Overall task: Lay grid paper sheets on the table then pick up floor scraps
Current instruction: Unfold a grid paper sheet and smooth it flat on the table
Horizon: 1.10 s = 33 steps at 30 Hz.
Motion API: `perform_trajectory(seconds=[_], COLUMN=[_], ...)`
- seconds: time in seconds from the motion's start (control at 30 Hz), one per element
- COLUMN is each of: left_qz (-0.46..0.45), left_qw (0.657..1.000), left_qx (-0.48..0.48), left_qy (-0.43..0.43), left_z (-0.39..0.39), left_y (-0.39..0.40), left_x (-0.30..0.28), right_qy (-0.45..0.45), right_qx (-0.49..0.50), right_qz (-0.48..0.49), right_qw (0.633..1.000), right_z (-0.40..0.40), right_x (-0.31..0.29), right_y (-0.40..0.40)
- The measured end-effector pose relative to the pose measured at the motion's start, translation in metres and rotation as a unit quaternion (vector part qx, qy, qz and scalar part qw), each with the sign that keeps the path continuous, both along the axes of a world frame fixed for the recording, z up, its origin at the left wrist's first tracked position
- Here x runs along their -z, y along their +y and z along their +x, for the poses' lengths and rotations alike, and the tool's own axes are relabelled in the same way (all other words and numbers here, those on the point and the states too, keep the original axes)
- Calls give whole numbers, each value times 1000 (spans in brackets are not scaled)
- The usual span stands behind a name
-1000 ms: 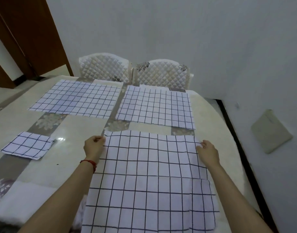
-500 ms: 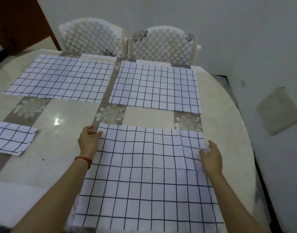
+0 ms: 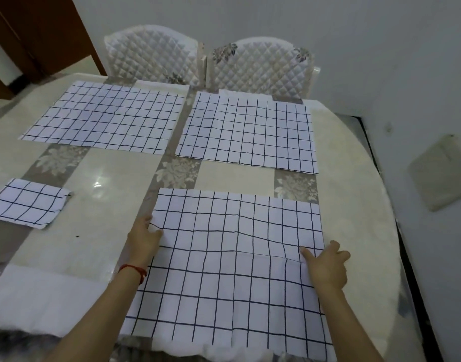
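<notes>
A large grid paper sheet [image 3: 224, 270] lies flat on the near part of the table [image 3: 98, 231]. My left hand [image 3: 143, 239] rests on the sheet's left edge, thumb on the paper. My right hand [image 3: 326, 265] presses flat on its right edge, fingers spread. Two more grid sheets lie further back: one at the far left [image 3: 109, 118], one at the far right [image 3: 247, 131]. A small folded grid piece [image 3: 28, 202] sits at the table's left edge.
Two white quilted chairs [image 3: 156, 56] [image 3: 263, 66] stand behind the table. A wooden door [image 3: 28, 35] is at the far left. A pale square panel [image 3: 440, 171] is set on the right wall. A dark floor strip [image 3: 412, 283] runs along the table's right side.
Both hands slid back along the near sheet's side edges towards me, from its far corners to mid-edge. The right hand went from pinching the corner to lying flat. The sheet now lies flat.
</notes>
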<state>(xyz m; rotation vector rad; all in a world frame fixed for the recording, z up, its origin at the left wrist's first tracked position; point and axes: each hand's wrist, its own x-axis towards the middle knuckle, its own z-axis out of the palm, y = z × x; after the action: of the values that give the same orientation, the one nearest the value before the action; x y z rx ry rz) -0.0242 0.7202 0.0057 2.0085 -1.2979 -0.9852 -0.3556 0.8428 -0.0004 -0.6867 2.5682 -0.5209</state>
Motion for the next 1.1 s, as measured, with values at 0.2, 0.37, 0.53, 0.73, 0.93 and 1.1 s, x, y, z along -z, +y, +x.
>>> perform_trajectory(seconds=[0.2, 0.37, 0.53, 0.73, 0.93, 1.1], left_qz=[-57, -68, -75, -85, -90, -92], left_qw=[998, 998, 997, 996, 995, 995], left_qx=[0, -16, -19, 5, 7, -8], left_qy=[-13, -11, -9, 22, 36, 29], left_z=[0, 6, 3, -5, -13, -4], left_y=[-2, -11, -12, -13, -10, -13], left_x=[4, 11, 12, 10, 18, 15], right_qy=[47, 129, 173, 180, 164, 139], right_qx=[-41, -162, -346, -377, -376, -433], right_qz=[-14, -85, -93, -58, -103, -48], right_qw=[998, 975, 918, 907, 906, 890], right_z=[-3, 23, 69, 78, 83, 91], right_x=[5, 13, 28, 35, 27, 40], right_y=[1, 4, 1, -1, -13, -18])
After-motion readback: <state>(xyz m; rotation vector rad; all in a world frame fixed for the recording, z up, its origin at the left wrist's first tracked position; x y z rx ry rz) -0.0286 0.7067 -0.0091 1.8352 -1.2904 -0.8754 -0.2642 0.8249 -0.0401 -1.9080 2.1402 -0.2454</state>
